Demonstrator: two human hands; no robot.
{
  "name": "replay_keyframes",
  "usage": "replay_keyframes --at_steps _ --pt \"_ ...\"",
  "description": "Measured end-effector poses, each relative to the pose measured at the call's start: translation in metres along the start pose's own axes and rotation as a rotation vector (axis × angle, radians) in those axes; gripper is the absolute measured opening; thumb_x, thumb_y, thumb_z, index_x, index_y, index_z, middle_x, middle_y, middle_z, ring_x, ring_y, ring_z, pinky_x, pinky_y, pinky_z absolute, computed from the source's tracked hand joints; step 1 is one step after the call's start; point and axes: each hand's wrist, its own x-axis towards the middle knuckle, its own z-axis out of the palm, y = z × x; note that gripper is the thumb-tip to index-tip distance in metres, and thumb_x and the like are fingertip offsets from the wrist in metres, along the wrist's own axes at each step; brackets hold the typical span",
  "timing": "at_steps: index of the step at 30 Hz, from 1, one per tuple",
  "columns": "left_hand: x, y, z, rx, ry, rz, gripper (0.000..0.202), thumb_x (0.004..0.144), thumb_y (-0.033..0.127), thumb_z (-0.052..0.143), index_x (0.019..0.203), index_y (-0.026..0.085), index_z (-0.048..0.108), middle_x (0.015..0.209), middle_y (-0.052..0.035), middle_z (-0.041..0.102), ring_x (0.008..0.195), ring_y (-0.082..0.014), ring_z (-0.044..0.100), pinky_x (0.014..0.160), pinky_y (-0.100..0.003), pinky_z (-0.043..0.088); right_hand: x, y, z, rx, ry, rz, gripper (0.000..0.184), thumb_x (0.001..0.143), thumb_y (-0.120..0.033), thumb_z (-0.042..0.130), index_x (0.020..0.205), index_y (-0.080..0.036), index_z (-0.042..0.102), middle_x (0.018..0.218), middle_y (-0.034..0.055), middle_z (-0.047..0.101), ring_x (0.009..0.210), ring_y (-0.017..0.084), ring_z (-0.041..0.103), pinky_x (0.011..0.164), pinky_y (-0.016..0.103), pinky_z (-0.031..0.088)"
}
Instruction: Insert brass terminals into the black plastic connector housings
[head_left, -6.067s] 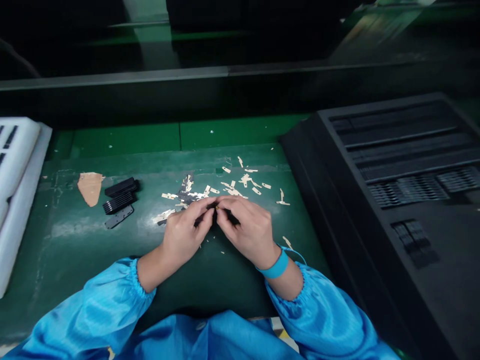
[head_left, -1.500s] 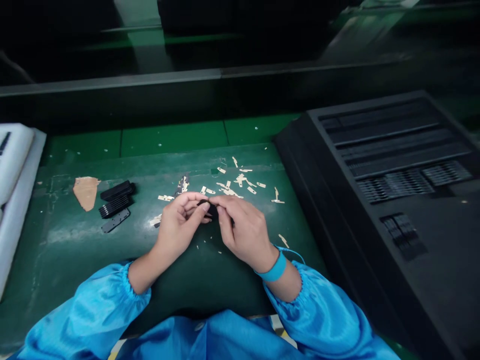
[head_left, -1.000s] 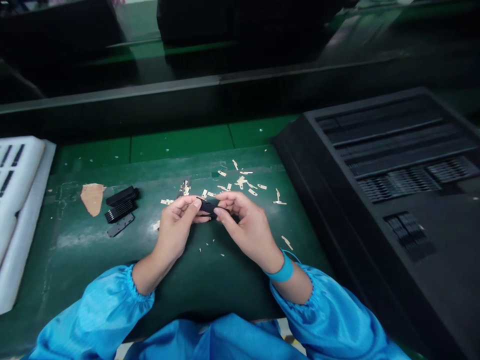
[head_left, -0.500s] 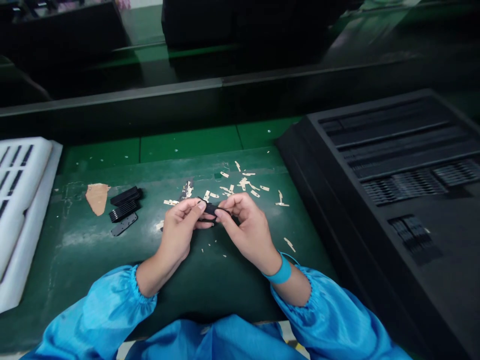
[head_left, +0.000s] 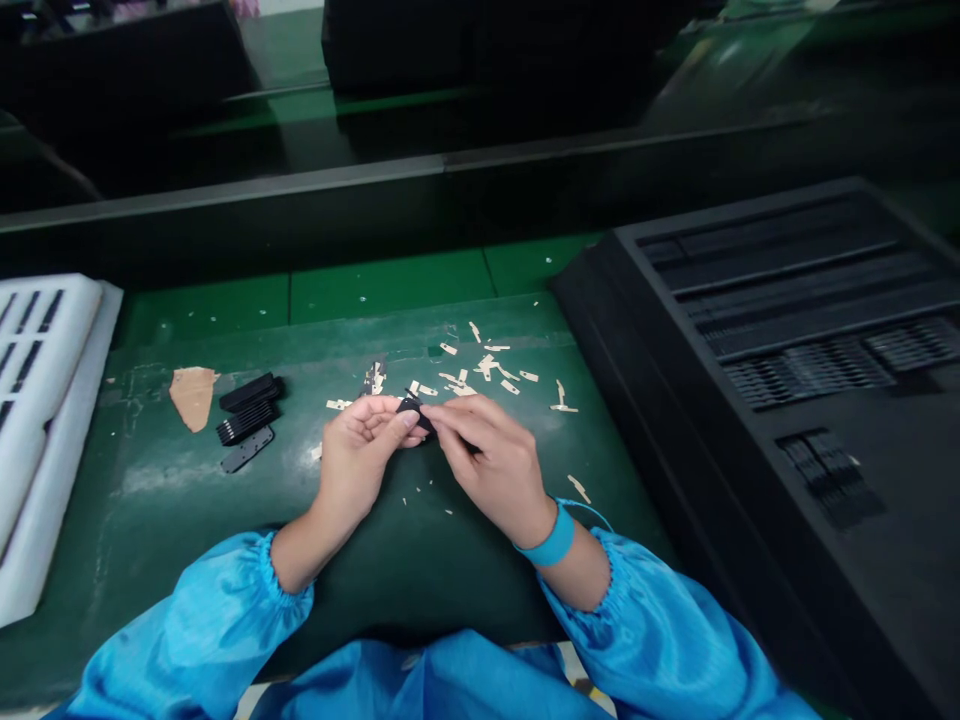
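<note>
A small flat black part [head_left: 414, 408] is held over the middle of the mat, pinched between the thumb and fingers of my left hand [head_left: 356, 455]. My right hand [head_left: 499, 455] is closed, its thumb and fingertips pressed to the right end of the same part. Its far edge is partly covered by the fingers. Just beyond both hands lie several small pale tabs [head_left: 487, 366] in a loose scatter. To the left of my left hand sit a few black pieces: a block [head_left: 250, 391], a ribbed piece [head_left: 247, 422] and a flat plate [head_left: 248, 449].
A white foam tray [head_left: 91, 400] with slots stands at the left edge. On the right, a large black tray [head_left: 622, 330] holds rows of thin dark parts. A torn brown scrap [head_left: 193, 398] lies on the green mat [head_left: 172, 520]. A dark ledge [head_left: 375, 215] runs across the back.
The black part has turned in my left hand and shows a broader face. My right fingers have shifted from gripping along its side to pinching at its right end, knuckles turned more upward.
</note>
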Motion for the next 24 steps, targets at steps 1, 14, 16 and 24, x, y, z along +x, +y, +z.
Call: replay_keyframes --at_steps 1,14,16,24 --pt "-0.0004 -0.0007 -0.0006 0.026 0.0 0.022 0.031 0.074 0.034 0.089 0.091 0.015 0.071 0.076 -0.0022 0.078 0.069 -0.0152 0.077 0.07 -0.024 0.064 0.001 -0.0012 0.0 0.05 0.008 0.048 0.025 0.1 -0.015 0.056 0.11 -0.026 0.076 0.098 0.0048 0.075 0.089 0.018 0.072 0.08 0.032 0.06" --pt "-0.0002 -0.0016 -0.0018 0.109 0.016 0.106 0.023 0.08 0.035 0.084 0.094 0.018 0.076 0.082 -0.0009 0.078 0.07 -0.0113 0.073 0.072 -0.022 0.063 0.0037 0.002 0.0038 0.211 -0.048 0.166 0.021 0.095 -0.021 0.065 0.112 -0.025 0.077 0.096 0.004 0.077 0.087 0.018 0.073 0.08 0.032 0.062" --pt "0.0004 -0.0029 -0.0012 0.066 0.01 0.067 0.025 0.082 0.036 0.083 0.098 0.018 0.076 0.082 -0.0005 0.078 0.071 -0.0109 0.073 0.073 -0.021 0.063 0.0048 0.0005 0.0021 0.217 -0.038 0.219 0.023 0.094 -0.022 0.067 0.115 -0.026 0.076 0.096 0.0027 0.076 0.084 0.017 0.073 0.08 0.032 0.062" --pt "-0.0012 -0.0032 0.0026 0.001 0.002 0.023 0.027 0.076 0.033 0.088 0.095 0.017 0.076 0.082 -0.0015 0.079 0.069 -0.0104 0.074 0.073 -0.02 0.063 0.003 -0.0058 0.0014 0.075 0.083 0.077 0.021 0.098 -0.018 0.062 0.106 -0.027 0.078 0.101 0.0048 0.078 0.093 0.019 0.074 0.084 0.037 0.063"
